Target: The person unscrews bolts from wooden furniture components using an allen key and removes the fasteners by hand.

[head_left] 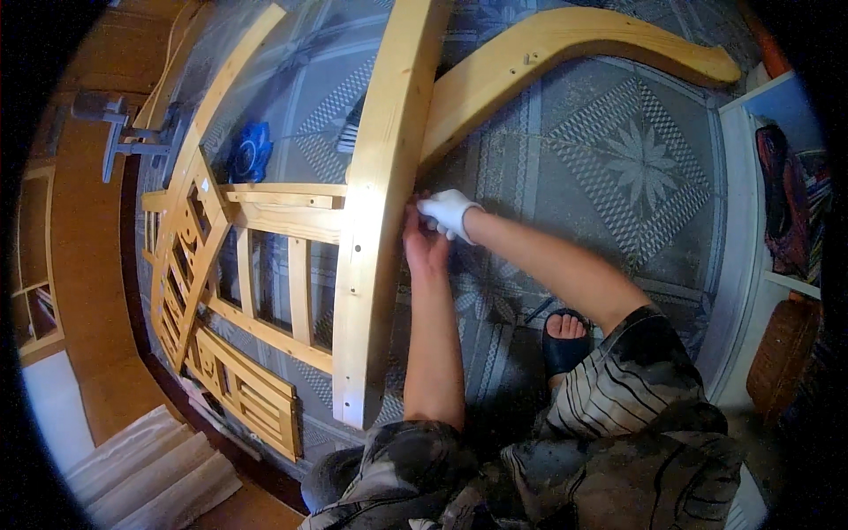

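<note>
My left hand [426, 247] is bare and sits against the right side of a thick pale wooden beam [371, 230]. Its fingers curl up beside the beam, partly hidden by the other hand. My right hand [449, 215], in a white glove, meets it there with fingers closed. Whatever the two hold between them is too small or too hidden to make out. Several dark holes dot the beam's face. Slatted rails [283, 212] join the beam on its left, and a curved wooden piece [565, 44] runs off from its far right.
A slatted wooden panel [243, 389] with cut-outs lies to the left. Beyond the rails are a blue dish-like object [252, 152] and a brush [349, 132]. A metal clamp-like tool [115, 132] is at far left. My sandalled foot [565, 340] stands on the patterned floor [645, 168]; shelves [786, 203] line the right.
</note>
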`<act>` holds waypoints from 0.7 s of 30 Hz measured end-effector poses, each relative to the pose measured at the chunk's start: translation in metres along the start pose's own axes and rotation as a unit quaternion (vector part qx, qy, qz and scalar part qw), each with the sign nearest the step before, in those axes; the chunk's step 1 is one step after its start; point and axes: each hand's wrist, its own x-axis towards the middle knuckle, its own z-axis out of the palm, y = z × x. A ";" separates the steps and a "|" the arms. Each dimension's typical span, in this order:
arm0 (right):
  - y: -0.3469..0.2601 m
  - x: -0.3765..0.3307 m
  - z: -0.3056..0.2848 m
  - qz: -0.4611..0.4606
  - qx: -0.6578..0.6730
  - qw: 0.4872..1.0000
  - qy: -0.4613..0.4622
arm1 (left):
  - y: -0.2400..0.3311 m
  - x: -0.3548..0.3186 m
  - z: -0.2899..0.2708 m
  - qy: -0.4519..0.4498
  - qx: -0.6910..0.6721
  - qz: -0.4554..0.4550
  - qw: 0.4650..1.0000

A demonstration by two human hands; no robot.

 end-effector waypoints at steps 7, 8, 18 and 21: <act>0.005 -0.002 0.001 -0.074 -0.036 0.996 0.042 | 0.003 0.005 -0.003 0.045 0.011 -0.036 0.998; 0.003 -0.002 -0.001 -0.005 0.026 1.000 -0.005 | 0.003 0.006 -0.006 0.046 0.023 -0.030 0.998; 0.006 -0.001 -0.005 -0.169 -0.150 0.971 0.080 | 0.000 -0.004 0.007 0.020 -0.058 -0.015 0.998; 0.007 0.000 -0.005 -0.255 -0.232 0.926 0.154 | 0.000 -0.005 0.019 0.055 -0.048 -0.051 0.996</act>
